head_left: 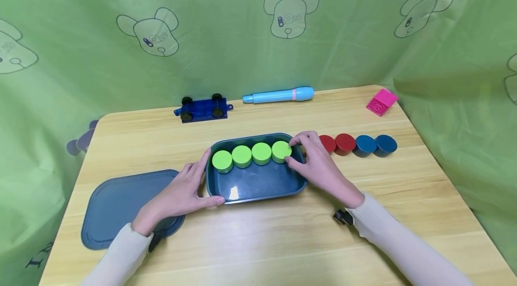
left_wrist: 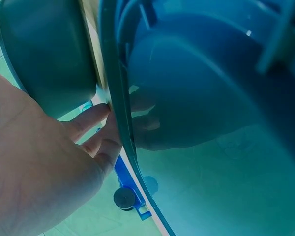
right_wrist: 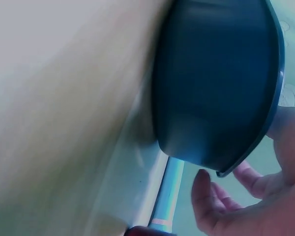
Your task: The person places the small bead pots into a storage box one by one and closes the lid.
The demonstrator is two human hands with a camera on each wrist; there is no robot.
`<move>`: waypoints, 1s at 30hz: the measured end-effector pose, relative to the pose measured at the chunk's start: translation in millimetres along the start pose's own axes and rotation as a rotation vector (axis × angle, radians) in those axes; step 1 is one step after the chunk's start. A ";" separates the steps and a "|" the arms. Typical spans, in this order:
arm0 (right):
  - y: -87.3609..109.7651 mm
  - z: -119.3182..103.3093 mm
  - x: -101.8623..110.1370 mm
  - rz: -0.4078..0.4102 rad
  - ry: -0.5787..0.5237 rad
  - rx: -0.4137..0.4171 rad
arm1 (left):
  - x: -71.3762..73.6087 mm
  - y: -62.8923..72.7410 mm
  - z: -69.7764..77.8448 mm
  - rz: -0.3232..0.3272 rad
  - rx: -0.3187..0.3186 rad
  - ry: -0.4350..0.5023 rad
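Observation:
A dark blue rectangular box [head_left: 258, 185] sits on the table, and a row of several light green round blocks [head_left: 242, 156] stands along its far side. My left hand [head_left: 183, 191] holds the box's left end, thumb at the near rim and fingers along the end wall. My right hand [head_left: 319, 160] reaches over the box's right end and pinches the rightmost green block [head_left: 281, 151] between thumb and fingers. In the right wrist view the outer wall of the box [right_wrist: 216, 83] hides that block. The left wrist view shows the box wall [left_wrist: 46, 54] beside my left fingers.
A matching dark blue lid [head_left: 129, 200] lies at left, partly under my left forearm. Right of the box stand red blocks [head_left: 345, 143] and blue blocks [head_left: 365, 145]. Along the back lie a blue wheeled toy base [head_left: 203, 108], a light blue toy microphone [head_left: 278, 95] and a pink cube [head_left: 382, 102].

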State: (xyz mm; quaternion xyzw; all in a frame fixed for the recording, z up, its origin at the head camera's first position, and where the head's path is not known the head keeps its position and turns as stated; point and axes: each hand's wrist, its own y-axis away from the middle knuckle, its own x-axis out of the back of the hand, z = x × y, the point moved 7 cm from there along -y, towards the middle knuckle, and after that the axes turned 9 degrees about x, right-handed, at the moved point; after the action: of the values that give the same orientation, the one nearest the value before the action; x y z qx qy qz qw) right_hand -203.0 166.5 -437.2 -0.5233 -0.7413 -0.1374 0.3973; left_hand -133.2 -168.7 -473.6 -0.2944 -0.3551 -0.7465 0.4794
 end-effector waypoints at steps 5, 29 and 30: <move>7.6 4.7 11.6 0.072 -0.086 0.030 | -0.4 0.6 -0.2 0.004 0.001 0.000; 52.7 76.6 109.1 0.385 -0.035 -0.055 | -1.9 0.5 -1.6 -0.001 0.010 -0.003; 54.8 80.6 113.9 0.390 -0.025 -0.072 | -1.6 0.5 -1.0 -0.001 0.008 -0.002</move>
State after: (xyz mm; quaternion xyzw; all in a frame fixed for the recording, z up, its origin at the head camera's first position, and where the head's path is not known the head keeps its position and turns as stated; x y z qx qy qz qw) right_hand -205.9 315.1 -417.5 -0.6725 -0.6253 -0.0777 0.3883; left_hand -132.2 -168.9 -475.3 -0.2929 -0.3586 -0.7451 0.4801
